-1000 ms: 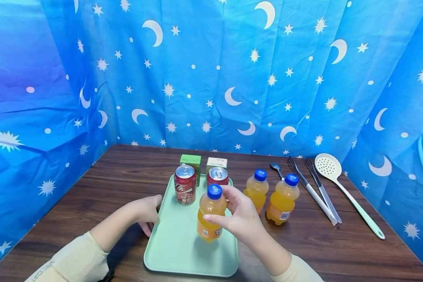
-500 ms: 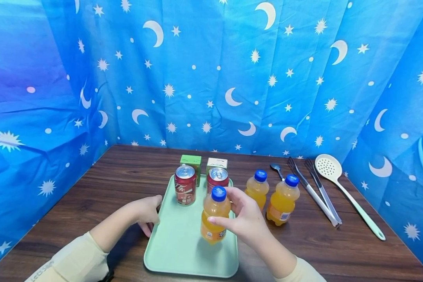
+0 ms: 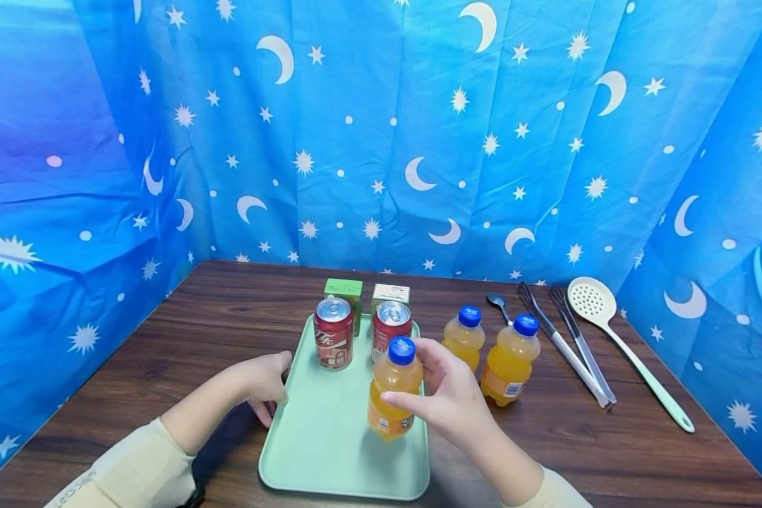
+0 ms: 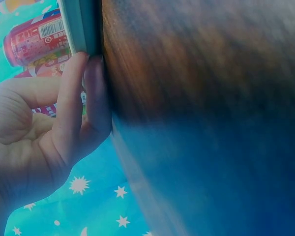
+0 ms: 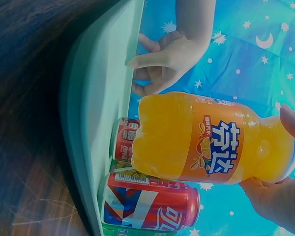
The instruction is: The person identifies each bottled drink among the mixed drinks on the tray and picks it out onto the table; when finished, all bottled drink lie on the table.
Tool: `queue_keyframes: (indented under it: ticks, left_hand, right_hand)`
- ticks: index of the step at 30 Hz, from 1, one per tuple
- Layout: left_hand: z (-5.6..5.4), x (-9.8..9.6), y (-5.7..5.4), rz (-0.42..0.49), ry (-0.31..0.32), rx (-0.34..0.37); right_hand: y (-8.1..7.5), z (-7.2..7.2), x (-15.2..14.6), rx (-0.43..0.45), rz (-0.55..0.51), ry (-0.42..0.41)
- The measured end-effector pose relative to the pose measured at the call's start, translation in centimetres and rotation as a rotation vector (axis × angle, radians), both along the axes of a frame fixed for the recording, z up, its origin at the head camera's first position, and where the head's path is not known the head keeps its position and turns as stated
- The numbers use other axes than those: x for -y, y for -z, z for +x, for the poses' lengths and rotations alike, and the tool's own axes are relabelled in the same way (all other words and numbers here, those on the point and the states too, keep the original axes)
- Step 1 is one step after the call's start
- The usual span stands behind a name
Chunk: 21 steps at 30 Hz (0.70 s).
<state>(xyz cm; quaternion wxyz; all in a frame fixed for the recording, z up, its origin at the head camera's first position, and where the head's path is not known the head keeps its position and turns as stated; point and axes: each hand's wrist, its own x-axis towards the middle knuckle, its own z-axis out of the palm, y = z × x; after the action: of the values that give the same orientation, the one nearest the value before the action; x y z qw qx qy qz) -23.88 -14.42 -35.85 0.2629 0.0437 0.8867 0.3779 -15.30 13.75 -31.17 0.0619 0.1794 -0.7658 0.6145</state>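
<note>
A light green tray (image 3: 324, 451) lies on the table. My left hand (image 3: 267, 381) pinches its left rim, and its fingers (image 4: 71, 98) reach the rim in the left wrist view. My right hand (image 3: 451, 395) grips a small bottle of orange soda (image 3: 394, 395) with a blue cap, upright. In the right wrist view the soda bottle (image 5: 187, 137) hangs slightly above the tray (image 5: 101, 98), apart from it. Two red soda cans stand on the tray, a left can (image 3: 333, 335) and a right can (image 3: 390, 326), the latter partly hidden by the bottle.
Behind the cans stand a green drink carton (image 3: 346, 288) and a pale-topped carton (image 3: 391, 293). Right of the tray are two more orange soda bottles (image 3: 511, 360), a spoon (image 3: 498, 303), tongs (image 3: 565, 346) and a skimmer (image 3: 609, 321). A blue patterned cloth (image 3: 381, 141) surrounds the table.
My right hand has carried the soda bottle a little to the right and nearer me, over the tray's right half. My left hand has stayed at the rim.
</note>
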Motion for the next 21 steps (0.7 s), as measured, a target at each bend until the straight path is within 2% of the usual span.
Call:
queue_keyframes:
  ticks: [21]
  left_hand:
    - [0.0,0.0,0.0,0.001,-0.003,-0.006]
  right_hand:
    - [0.4,0.4,-1.5,-0.062,-0.017,0.014]
